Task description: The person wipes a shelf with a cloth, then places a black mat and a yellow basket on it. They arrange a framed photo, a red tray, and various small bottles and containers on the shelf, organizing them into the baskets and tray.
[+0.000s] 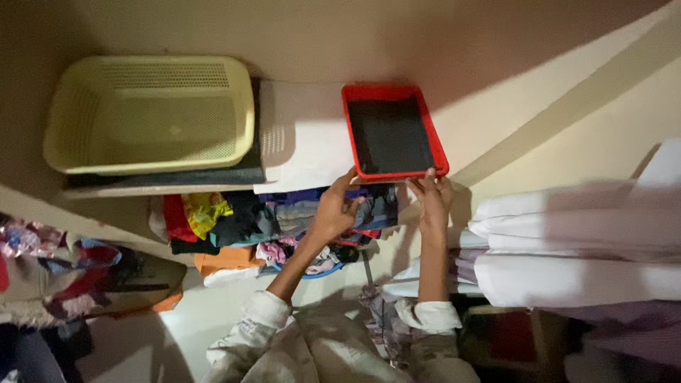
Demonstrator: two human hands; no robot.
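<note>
A red rectangular tray (440, 145) with a dark inside lies flat on a high shelf. My left hand (333, 210) touches the tray's near left corner, thumb up on the rim, fingers curled under the shelf edge. My right hand (433, 198) grips the tray's near right corner with its fingertips on the rim. Both forearms reach upward, sleeves pushed back at the wrists.
A pale yellow mesh basket (149, 113) stands on the shelf (305, 152) to the left of the tray. Below the shelf lie stacked folded clothes (234, 223) of many colours. White folded cloth (567, 248) is piled at the right, and patterned cloth (78, 273) at the left.
</note>
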